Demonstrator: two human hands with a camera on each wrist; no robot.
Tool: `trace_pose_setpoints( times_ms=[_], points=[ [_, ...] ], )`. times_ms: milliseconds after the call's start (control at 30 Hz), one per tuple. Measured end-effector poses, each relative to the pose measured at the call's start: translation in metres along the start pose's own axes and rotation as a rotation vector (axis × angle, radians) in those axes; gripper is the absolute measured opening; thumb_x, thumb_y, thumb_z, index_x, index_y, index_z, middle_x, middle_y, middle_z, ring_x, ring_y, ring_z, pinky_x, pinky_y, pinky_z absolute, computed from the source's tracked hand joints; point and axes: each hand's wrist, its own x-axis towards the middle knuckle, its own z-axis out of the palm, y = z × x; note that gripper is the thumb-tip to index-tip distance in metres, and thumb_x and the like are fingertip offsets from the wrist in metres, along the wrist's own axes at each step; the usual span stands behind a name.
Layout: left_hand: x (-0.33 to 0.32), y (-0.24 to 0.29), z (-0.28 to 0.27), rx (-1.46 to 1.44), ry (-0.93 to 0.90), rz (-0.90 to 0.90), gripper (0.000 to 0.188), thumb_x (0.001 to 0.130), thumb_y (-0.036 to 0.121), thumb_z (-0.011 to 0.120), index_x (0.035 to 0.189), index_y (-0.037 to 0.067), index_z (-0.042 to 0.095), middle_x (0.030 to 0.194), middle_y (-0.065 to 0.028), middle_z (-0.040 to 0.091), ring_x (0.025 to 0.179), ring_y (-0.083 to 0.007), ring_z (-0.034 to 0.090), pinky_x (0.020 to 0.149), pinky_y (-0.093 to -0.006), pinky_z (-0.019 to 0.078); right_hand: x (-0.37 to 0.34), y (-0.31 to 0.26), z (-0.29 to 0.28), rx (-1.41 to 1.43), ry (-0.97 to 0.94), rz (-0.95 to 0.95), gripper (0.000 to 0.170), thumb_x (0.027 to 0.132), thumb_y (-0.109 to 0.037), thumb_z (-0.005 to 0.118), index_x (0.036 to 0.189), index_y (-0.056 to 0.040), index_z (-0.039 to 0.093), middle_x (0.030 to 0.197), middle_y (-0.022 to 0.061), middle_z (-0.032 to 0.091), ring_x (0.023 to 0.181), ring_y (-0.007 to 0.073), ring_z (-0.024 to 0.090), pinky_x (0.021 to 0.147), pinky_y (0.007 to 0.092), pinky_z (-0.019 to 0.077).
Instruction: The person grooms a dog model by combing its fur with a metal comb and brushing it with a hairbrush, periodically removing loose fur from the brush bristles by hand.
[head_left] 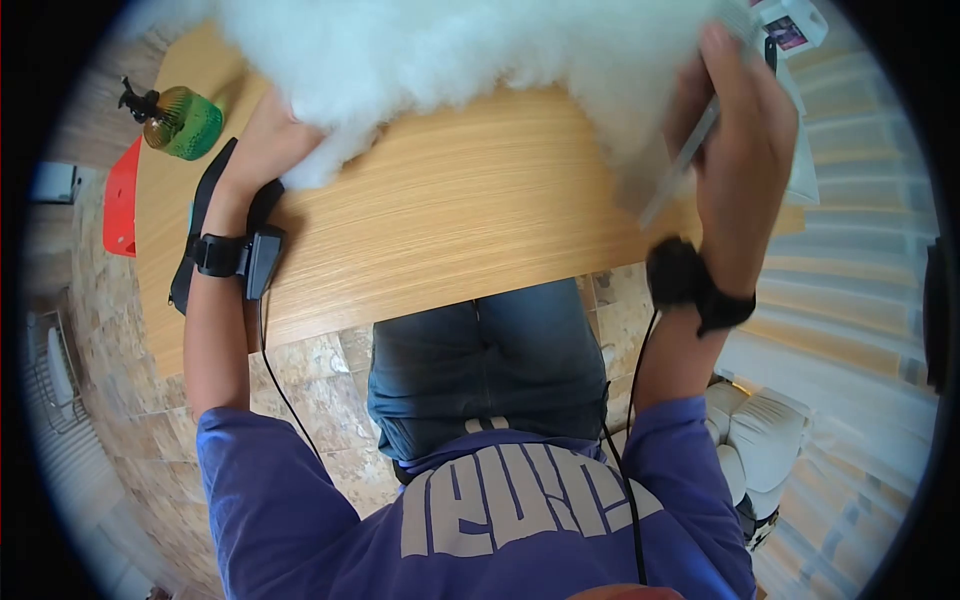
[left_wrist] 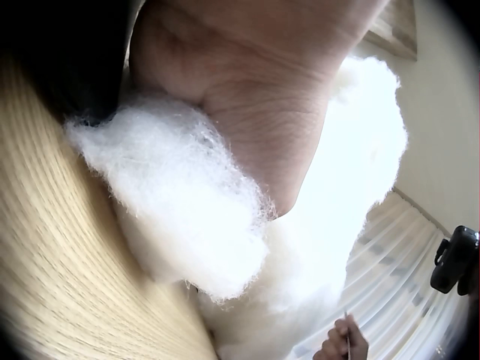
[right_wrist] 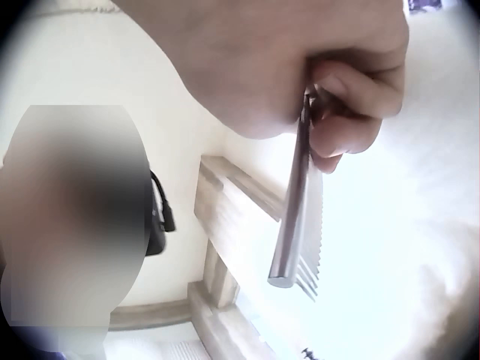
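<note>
1. The wooden table (head_left: 480, 190) carries the work; its bare strip nearest the person gives the forearms room, so the wrists can move low and level.
2. The white fluffy mass (head_left: 400, 50) spreads across the table's far side, its ragged edge turned toward the person. Working a small section at a time, tips first and base afterwards, should keep the fibres from matting.
3. The right hand (head_left: 740, 130) is clamped on the comb, fingers curled round it, at the right side of the fluff. A light grip with a loose wrist probably serves better than a hard pull.
4. The left hand (head_left: 270, 145) presses at the left edge of the fluff, with a tuft (head_left: 325, 160) bulging beside its palm. Its fingers are hidden, so I cannot tell whether they are apart or together. Bracing close to the section being combed would likely spare it tugging.
5. The bottle (head_left: 182, 122) stands on the table beyond the left hand, best left out of the way.
6. The metal comb (right_wrist: 292, 217) juts from the right fist. Blur and glare hide whether it touches the fluff.
7. The comb's teeth (right_wrist: 315, 244) are slim; short strokes, stopping at any snag, suit them.
</note>
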Motion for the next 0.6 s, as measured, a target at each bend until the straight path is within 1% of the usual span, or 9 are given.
trace_pose_setpoints(
  times_ms=[33,100,133,200,267,367,433,567,600],
  points=[
    [0.0,0.001,0.001,-0.002,0.003,0.008,0.031,0.081,0.005,0.067,0.111,-0.001,0.065,0.106,-0.0103,0.071,0.099,-0.0183,0.066,0.09,-0.0336,0.0508,0.009,-0.015,0.002,-0.004,0.004,-0.007,0.032,0.096,-0.031,0.065,0.078,-0.0056,0.06,0.062,-0.0003,0.054,0.046,0.0082,0.045,0.044,0.0239,0.0344],
    [0.001,0.003,0.001,-0.034,0.042,0.073,0.032,0.08,0.007,0.068,0.111,-0.002,0.064,0.106,-0.01,0.071,0.099,-0.0175,0.066,0.089,-0.0328,0.0511,0.024,-0.036,0.003,0.382,-0.32,-0.038,0.021,0.094,-0.017,0.07,0.084,0.0017,0.068,0.067,0.0037,0.066,0.059,0.0094,0.061,0.052,0.0186,0.0445],
    [0.002,0.003,0.001,-0.037,0.05,0.077,0.032,0.08,0.007,0.068,0.111,-0.002,0.064,0.106,-0.01,0.071,0.099,-0.0175,0.066,0.089,-0.0328,0.0511,0.031,-0.027,0.006,0.376,-0.325,-0.044,0.021,0.094,-0.017,0.07,0.084,0.0017,0.068,0.067,0.0037,0.066,0.059,0.0094,0.061,0.052,0.0186,0.0445],
    [0.002,0.0,0.0,-0.028,-0.005,0.065,0.033,0.079,0.009,0.07,0.11,-0.002,0.064,0.105,-0.0107,0.071,0.098,-0.0174,0.066,0.089,-0.0325,0.0512,0.042,0.009,0.009,-0.226,0.174,0.017,0.036,0.095,-0.034,0.065,0.076,-0.0041,0.06,0.062,0.0002,0.054,0.046,0.0083,0.045,0.041,0.0238,0.0335],
    [0.0,0.002,-0.002,-0.032,-0.02,0.014,0.033,0.079,0.009,0.07,0.11,-0.003,0.064,0.103,-0.0108,0.071,0.097,-0.0177,0.066,0.089,-0.0327,0.0513,0.038,0.031,-0.004,-0.162,0.174,-0.001,0.037,0.095,-0.035,0.064,0.076,-0.0024,0.061,0.061,0.0007,0.054,0.045,0.0089,0.045,0.039,0.0246,0.0326],
    [-0.001,0.008,-0.001,-0.022,-0.04,-0.001,0.031,0.079,0.01,0.07,0.108,-0.002,0.065,0.101,-0.0106,0.071,0.095,-0.0179,0.066,0.088,-0.0331,0.0517,0.026,0.072,-0.033,-0.228,0.239,0.178,0.038,0.095,-0.034,0.064,0.076,-0.0018,0.061,0.061,0.0015,0.054,0.044,0.0096,0.046,0.039,0.0259,0.0332],
    [0.002,0.01,-0.001,-0.007,-0.022,0.04,0.03,0.08,0.01,0.07,0.107,-0.002,0.065,0.099,-0.0103,0.071,0.093,-0.0178,0.066,0.087,-0.0334,0.0519,0.017,0.103,-0.049,-0.306,0.152,0.295,0.038,0.096,-0.033,0.063,0.074,-0.002,0.06,0.06,0.001,0.053,0.044,0.0091,0.045,0.038,0.0267,0.0324],
    [-0.001,0.004,0.002,-0.043,-0.007,0.064,0.029,0.08,0.009,0.07,0.107,-0.002,0.066,0.099,-0.0098,0.072,0.093,-0.0173,0.066,0.087,-0.0333,0.0518,-0.017,0.105,-0.083,-0.521,0.177,0.362,0.041,0.098,-0.033,0.058,0.074,0.0008,0.061,0.053,0.0017,0.05,0.039,0.012,0.044,0.04,0.0295,0.0357],
    [0.001,0.003,-0.001,-0.041,-0.016,0.051,0.03,0.08,0.009,0.069,0.108,-0.002,0.066,0.1,-0.0098,0.071,0.094,-0.0172,0.066,0.088,-0.0332,0.0516,-0.019,0.098,-0.095,-0.542,0.263,0.311,0.041,0.099,-0.033,0.058,0.076,0.0012,0.062,0.053,0.0019,0.05,0.04,0.0115,0.045,0.04,0.0294,0.0356]
  ],
)
